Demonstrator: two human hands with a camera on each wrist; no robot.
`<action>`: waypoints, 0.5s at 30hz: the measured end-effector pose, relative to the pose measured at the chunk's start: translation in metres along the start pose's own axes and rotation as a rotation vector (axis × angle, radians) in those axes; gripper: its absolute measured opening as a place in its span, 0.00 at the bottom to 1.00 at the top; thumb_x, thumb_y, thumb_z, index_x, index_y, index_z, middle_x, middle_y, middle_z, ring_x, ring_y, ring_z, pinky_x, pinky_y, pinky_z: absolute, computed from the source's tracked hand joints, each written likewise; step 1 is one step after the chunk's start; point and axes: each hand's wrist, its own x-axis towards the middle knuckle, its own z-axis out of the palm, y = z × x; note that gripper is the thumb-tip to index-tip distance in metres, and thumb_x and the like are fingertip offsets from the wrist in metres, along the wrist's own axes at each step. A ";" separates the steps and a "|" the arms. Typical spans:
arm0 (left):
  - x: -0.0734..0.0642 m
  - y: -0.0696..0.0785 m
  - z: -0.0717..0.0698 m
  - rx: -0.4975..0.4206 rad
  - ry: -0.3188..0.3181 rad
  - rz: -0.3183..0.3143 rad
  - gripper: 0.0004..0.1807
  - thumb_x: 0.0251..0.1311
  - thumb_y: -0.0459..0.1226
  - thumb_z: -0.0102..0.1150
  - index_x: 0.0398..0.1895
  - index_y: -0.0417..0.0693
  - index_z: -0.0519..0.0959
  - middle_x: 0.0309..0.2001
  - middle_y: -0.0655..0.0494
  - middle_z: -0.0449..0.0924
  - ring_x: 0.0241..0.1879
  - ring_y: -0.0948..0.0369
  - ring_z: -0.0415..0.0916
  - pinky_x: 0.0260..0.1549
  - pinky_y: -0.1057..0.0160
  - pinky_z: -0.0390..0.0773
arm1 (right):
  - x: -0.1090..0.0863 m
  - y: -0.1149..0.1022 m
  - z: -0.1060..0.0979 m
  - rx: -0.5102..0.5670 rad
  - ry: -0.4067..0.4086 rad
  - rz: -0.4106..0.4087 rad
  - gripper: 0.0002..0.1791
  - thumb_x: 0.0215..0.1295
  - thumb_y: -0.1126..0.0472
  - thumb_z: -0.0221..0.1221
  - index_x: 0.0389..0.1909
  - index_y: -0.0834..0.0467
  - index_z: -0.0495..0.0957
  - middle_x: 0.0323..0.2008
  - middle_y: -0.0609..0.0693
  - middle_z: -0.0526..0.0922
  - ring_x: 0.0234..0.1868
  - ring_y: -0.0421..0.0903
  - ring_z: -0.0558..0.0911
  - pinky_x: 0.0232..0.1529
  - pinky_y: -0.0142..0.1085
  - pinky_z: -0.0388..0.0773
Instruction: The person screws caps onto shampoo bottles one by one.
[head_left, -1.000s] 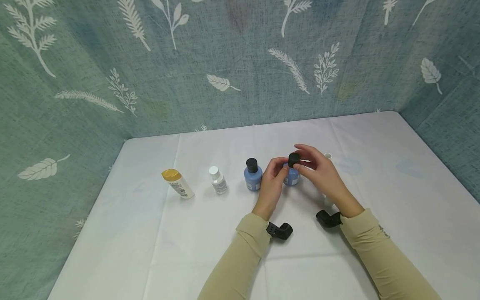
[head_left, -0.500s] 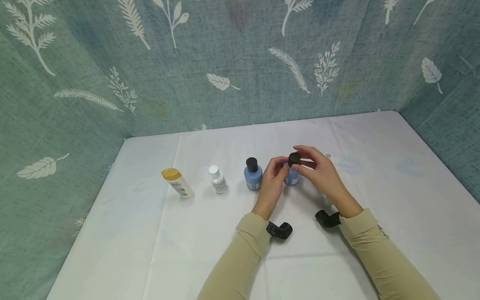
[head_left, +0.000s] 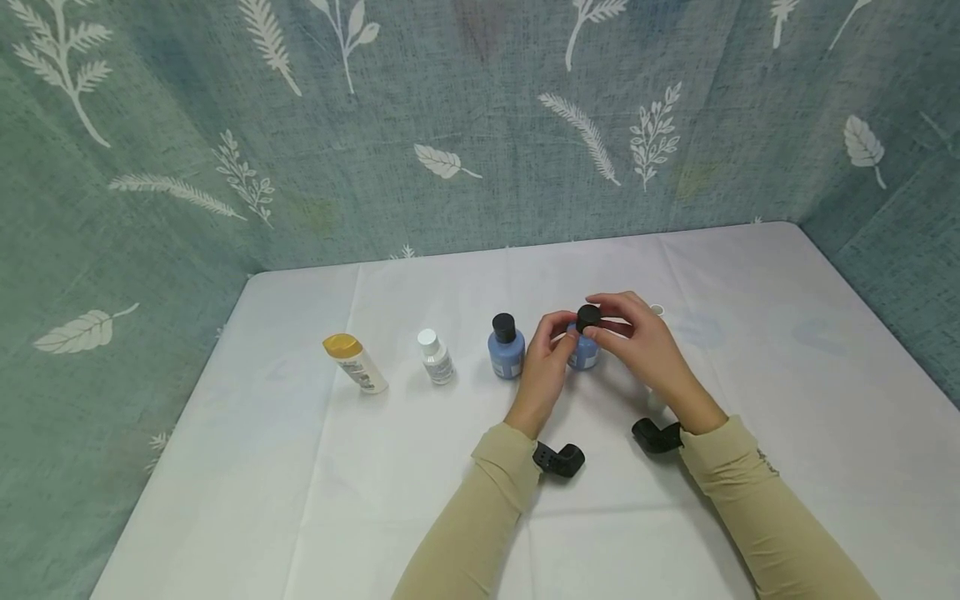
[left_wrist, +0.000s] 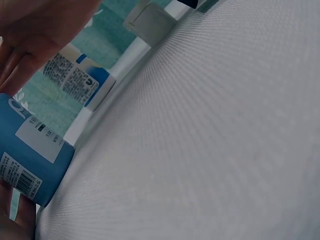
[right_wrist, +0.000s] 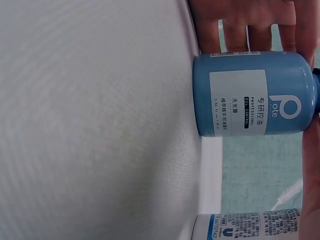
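A small blue shampoo bottle [head_left: 583,355] with a black cap [head_left: 588,317] stands upright on the white cloth, between both hands. My left hand [head_left: 542,371] grips the bottle's body from the left. With thumb and fingers, my right hand [head_left: 643,343] pinches the black cap from the right. The bottle's white front label shows in the right wrist view, where the bottle [right_wrist: 252,95] appears sideways with its base against the cloth. A second blue bottle [head_left: 506,358] with a black cap stands just left of my left hand.
Farther left stand a small white bottle [head_left: 437,360] and a white bottle with a yellow cap [head_left: 360,371]. Behind my right hand a white ring-shaped top [head_left: 657,309] peeks out. A pale object [head_left: 656,404], partly hidden, lies by my right wrist. A patterned curtain [head_left: 480,125] hangs behind the table.
My right fingers have shifted slightly around the black cap. The left hand and the bottle have stayed almost still.
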 end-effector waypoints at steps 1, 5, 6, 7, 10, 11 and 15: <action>0.000 0.000 0.000 0.002 0.000 0.001 0.12 0.64 0.41 0.45 0.50 0.59 0.70 0.50 0.65 0.71 0.55 0.64 0.65 0.52 0.63 0.65 | 0.000 -0.002 0.000 -0.005 -0.001 0.001 0.22 0.56 0.62 0.60 0.53 0.61 0.70 0.46 0.51 0.70 0.51 0.46 0.72 0.51 0.37 0.70; 0.000 0.003 0.000 -0.012 -0.002 -0.002 0.12 0.64 0.39 0.45 0.50 0.57 0.70 0.50 0.64 0.71 0.55 0.63 0.65 0.52 0.63 0.65 | -0.001 -0.006 0.000 -0.007 -0.005 0.004 0.22 0.57 0.62 0.60 0.53 0.62 0.71 0.46 0.52 0.70 0.51 0.46 0.72 0.51 0.37 0.70; -0.001 0.006 -0.001 -0.018 -0.002 -0.006 0.12 0.64 0.38 0.45 0.50 0.55 0.70 0.50 0.63 0.71 0.55 0.62 0.65 0.52 0.63 0.65 | -0.001 -0.006 0.001 -0.006 -0.004 0.004 0.22 0.57 0.62 0.60 0.53 0.62 0.71 0.46 0.52 0.70 0.51 0.46 0.72 0.51 0.37 0.70; -0.002 0.010 -0.001 -0.020 -0.001 -0.009 0.12 0.64 0.37 0.45 0.50 0.54 0.70 0.50 0.63 0.71 0.55 0.61 0.65 0.52 0.63 0.65 | -0.001 -0.005 0.001 -0.005 -0.003 0.003 0.22 0.57 0.62 0.60 0.53 0.62 0.70 0.46 0.52 0.70 0.51 0.46 0.71 0.51 0.37 0.70; -0.004 0.015 -0.001 -0.024 -0.002 -0.004 0.13 0.64 0.36 0.45 0.50 0.51 0.70 0.50 0.61 0.71 0.55 0.58 0.65 0.52 0.64 0.65 | -0.001 -0.004 0.001 -0.001 0.006 -0.001 0.23 0.56 0.62 0.60 0.53 0.62 0.70 0.47 0.52 0.70 0.52 0.46 0.71 0.51 0.37 0.70; -0.005 0.017 -0.001 -0.029 -0.003 -0.008 0.13 0.64 0.35 0.45 0.50 0.50 0.70 0.50 0.60 0.71 0.56 0.57 0.65 0.53 0.63 0.65 | -0.001 -0.004 0.001 0.001 0.009 -0.003 0.23 0.56 0.62 0.60 0.53 0.62 0.70 0.48 0.52 0.70 0.52 0.45 0.71 0.51 0.37 0.70; -0.007 0.021 -0.001 -0.034 0.002 -0.007 0.13 0.63 0.34 0.45 0.51 0.47 0.70 0.50 0.60 0.72 0.56 0.56 0.65 0.53 0.63 0.65 | -0.002 -0.006 0.001 -0.015 0.022 0.001 0.22 0.59 0.60 0.58 0.54 0.60 0.70 0.50 0.51 0.70 0.53 0.45 0.70 0.50 0.37 0.71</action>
